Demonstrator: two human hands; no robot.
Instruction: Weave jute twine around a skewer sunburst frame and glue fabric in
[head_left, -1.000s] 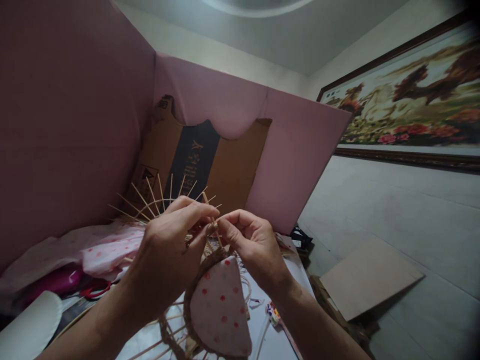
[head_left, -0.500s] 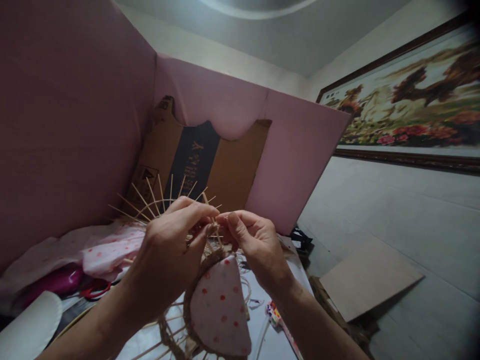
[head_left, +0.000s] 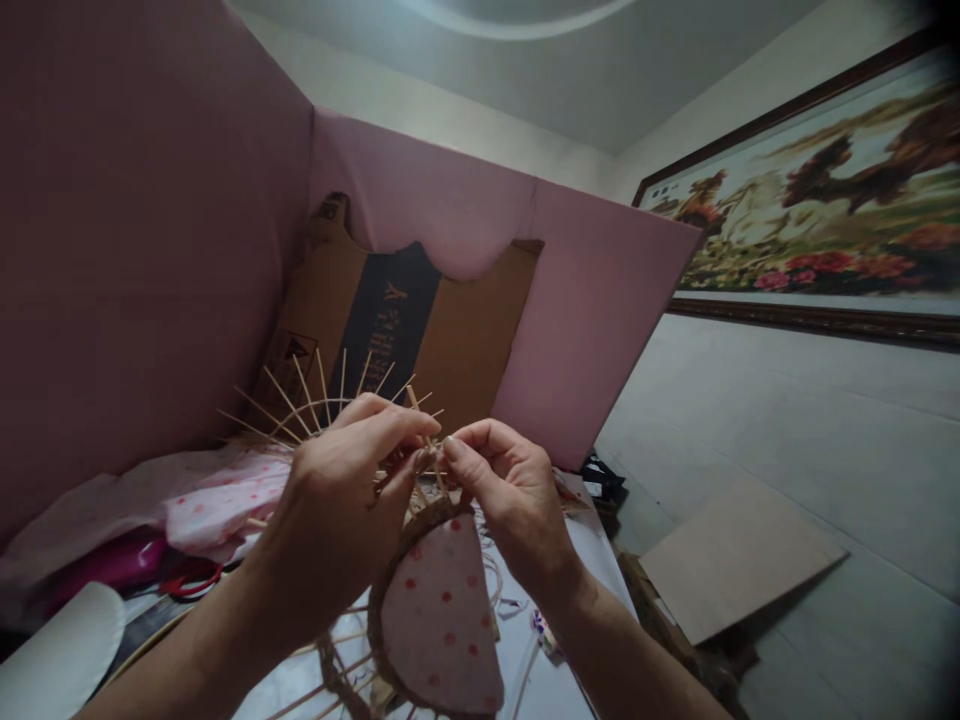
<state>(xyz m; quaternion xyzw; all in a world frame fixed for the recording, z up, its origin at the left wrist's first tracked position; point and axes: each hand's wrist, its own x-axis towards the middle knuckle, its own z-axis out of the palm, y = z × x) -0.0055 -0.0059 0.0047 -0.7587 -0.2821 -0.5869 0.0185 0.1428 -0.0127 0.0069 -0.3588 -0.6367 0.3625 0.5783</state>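
Note:
My left hand (head_left: pixel 337 490) is closed, its thumb and fingers pinching a thin wooden stick (head_left: pixel 412 397) that pokes up above them. My right hand (head_left: pixel 510 490) meets it from the right, thumb and forefinger pressed together on what looks like a bit of twine (head_left: pixel 431 458) around the stick; the fingertips partly hide it. Just below hangs a half-round panel (head_left: pixel 442 615) in white cloth with red dots, its curved edge bound in brown cord. Behind my left hand, several thin sticks (head_left: pixel 322 385) fan out, crossed by a curved strip.
Dotted cloth (head_left: pixel 225 505), red-handled scissors (head_left: pixel 191 578) and a white paper plate (head_left: pixel 64 650) lie at left on the white table (head_left: pixel 555 685). Cut cardboard (head_left: pixel 472 330) leans against the pink panel (head_left: pixel 585 320) behind. A flat board (head_left: pixel 742 560) sits low at right.
My right thumb and fingertips have shifted slightly left and pinch closer to the stick. My left hand stays in place, and the dotted panel has barely moved.

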